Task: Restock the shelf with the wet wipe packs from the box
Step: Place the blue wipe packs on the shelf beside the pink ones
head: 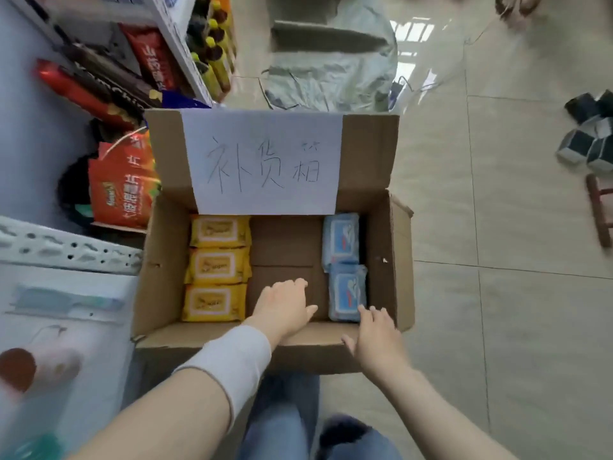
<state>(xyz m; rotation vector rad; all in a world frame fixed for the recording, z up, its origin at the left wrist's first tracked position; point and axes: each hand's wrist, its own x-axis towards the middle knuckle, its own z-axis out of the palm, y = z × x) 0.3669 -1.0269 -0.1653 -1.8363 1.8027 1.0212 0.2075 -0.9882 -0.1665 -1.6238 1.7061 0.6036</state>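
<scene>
Three yellow packs [217, 267] lie flat in a column along the left wall of the box [388, 227], and two blue packs [343, 260] (each with a white label panel) lie along the right. The left hand [283, 307], fingers loose and holding nothing, is over the bare floor between them. The right hand [374, 340], fingers spread, is at the nearer blue pack's corner. The shelf [66, 250] stands to the left.

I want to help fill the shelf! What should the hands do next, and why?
Probably the right hand should close on the nearest blue pack: its open fingers reach that pack's edge, while the left hand is over bare cardboard in the box.
</scene>
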